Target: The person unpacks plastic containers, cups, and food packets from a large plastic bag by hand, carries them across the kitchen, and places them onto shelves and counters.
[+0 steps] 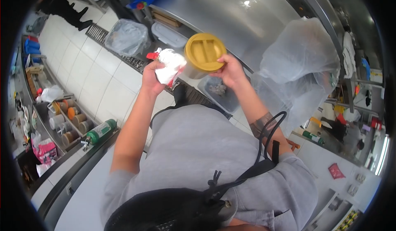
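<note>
Shirt (202, 144): plain grey, behind left hand (152, 76) and right hand (232, 72).
Sleeves (117, 185): grey, short, well behind the hands.
Forearm marking (264, 126): dark, between right hand and elbow.
Cable (284, 114): black, looped, behind right hand.
Strap (251, 174): black.
Cord (215, 177): black, knotted.

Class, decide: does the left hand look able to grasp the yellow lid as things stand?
Probably not freely: the left hand holds a packet. The yellow lid is close by, though, with nothing else apparently in between.
</note>
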Action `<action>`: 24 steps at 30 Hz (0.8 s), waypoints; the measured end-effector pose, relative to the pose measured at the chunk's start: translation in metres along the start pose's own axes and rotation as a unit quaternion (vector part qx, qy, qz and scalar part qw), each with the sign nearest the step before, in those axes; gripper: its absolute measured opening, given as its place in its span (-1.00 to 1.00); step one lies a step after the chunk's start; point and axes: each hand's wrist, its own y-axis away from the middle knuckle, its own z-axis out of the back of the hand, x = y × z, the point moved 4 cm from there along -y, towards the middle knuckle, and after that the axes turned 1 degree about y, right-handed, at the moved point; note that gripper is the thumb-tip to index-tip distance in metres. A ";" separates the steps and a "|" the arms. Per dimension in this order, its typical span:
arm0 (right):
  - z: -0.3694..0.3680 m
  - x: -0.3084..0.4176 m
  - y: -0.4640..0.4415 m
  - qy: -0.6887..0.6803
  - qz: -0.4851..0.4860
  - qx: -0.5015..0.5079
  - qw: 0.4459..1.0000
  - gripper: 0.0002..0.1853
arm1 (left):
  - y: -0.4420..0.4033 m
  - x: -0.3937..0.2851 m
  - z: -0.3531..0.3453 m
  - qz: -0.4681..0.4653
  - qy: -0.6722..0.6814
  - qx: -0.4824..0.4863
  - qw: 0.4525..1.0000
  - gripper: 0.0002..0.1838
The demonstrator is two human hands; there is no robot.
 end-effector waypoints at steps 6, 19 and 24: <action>0.013 -0.098 -0.119 -0.002 -0.136 -0.001 0.991 -0.81 | 0.044 -0.028 0.055 -0.030 -0.025 -0.120 0.992 -0.36; 0.032 -0.148 -0.378 -0.249 -0.050 -0.119 0.960 -0.74 | 0.149 -0.025 0.088 -0.039 -0.074 -0.342 0.936 -0.35; 0.021 -0.142 -0.407 -0.242 -0.021 -0.146 0.959 -0.74 | 0.170 -0.022 0.105 -0.030 -0.071 -0.388 0.919 -0.34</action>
